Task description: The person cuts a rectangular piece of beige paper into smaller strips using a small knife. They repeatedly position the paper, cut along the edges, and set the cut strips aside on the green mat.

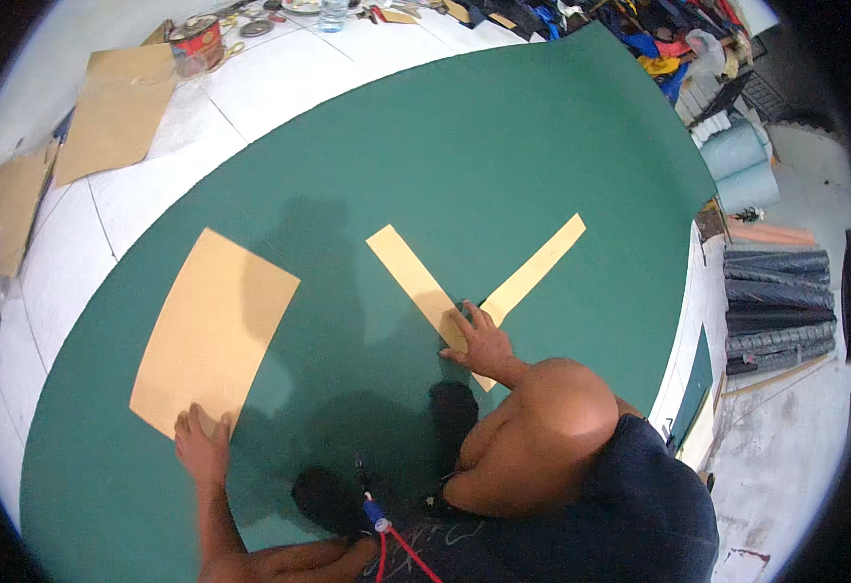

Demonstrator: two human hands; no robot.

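Observation:
A large tan-yellow sheet [213,325], four-sided with a slightly curved left edge, lies on a wide green sheet of material [542,136]. My left hand [202,447] rests at its near edge, fingertips on the surface and fingers apart. Toward the right, two narrow strips of the same tan-yellow colour form a V. My right hand [484,345] presses on the left strip [409,270] near its lower end, fingers spread. The right strip [539,265] runs up and away from beside that hand, its near end partly hidden by the fingers.
Brown cardboard pieces [119,112] lie on the white tiled floor [250,83] at the left. A red tin [195,44] stands far left. Coloured scraps [663,58] are heaped at the far right, with blue-grey rolls [741,165] and dark folded material [778,306] nearer.

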